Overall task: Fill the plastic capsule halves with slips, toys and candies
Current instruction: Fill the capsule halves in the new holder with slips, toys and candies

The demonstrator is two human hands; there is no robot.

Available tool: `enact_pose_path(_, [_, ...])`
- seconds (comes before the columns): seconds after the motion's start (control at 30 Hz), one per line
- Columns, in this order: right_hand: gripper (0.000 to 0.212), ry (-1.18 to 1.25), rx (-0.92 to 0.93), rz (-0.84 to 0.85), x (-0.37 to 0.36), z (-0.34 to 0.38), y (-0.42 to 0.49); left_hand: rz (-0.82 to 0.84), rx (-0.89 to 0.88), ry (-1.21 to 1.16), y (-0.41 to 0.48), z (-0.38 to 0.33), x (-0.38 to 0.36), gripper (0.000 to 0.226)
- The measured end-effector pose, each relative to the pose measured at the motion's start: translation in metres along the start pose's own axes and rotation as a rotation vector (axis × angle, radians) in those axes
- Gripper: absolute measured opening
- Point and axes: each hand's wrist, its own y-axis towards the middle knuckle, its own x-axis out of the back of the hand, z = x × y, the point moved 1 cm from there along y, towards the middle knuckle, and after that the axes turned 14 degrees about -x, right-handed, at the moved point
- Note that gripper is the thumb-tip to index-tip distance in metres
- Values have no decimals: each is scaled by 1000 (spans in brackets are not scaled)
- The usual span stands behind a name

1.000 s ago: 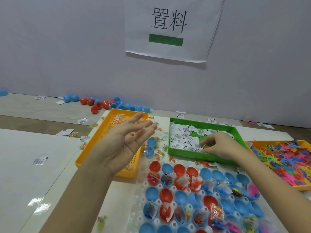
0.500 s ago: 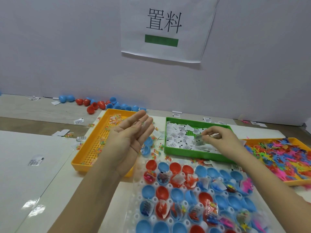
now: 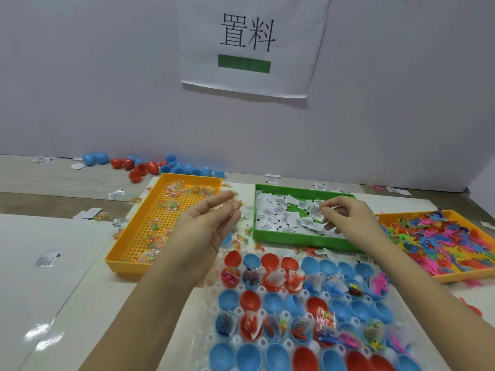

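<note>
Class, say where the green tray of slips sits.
Head view, right of centre: the green tray lies between the candy tray and the toy tray, just behind the capsule halves.

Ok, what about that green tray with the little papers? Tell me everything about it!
The green tray is a shallow rectangular box, plastic by its look, with low upright walls. It sits flat on the white table, between an orange candy tray and an orange toy tray. Small white printed slips lie heaped inside, bare green floor showing near the middle; a few slips lie outside it. The right hand reaches over its near right side, pinching one slip above the pile.
</note>
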Motion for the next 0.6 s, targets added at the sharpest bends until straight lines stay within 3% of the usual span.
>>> enact_pose_path(0.1, [10, 18, -1, -47, 2, 1, -3, -7, -4, -27, -1, 1, 0, 20])
enact_pose_path(0.2, [12, 148, -22, -22, 5, 10, -13, 3, 28, -7, -5, 5, -1, 34])
enact_pose_path(0.4, [19, 460, 13, 75, 12, 39, -56, 79, 35, 84, -13, 11, -9, 32])
enact_pose_path(0.6, [18, 552, 112, 97, 20, 46, -96, 154, 59, 136, -23, 13, -19, 21])
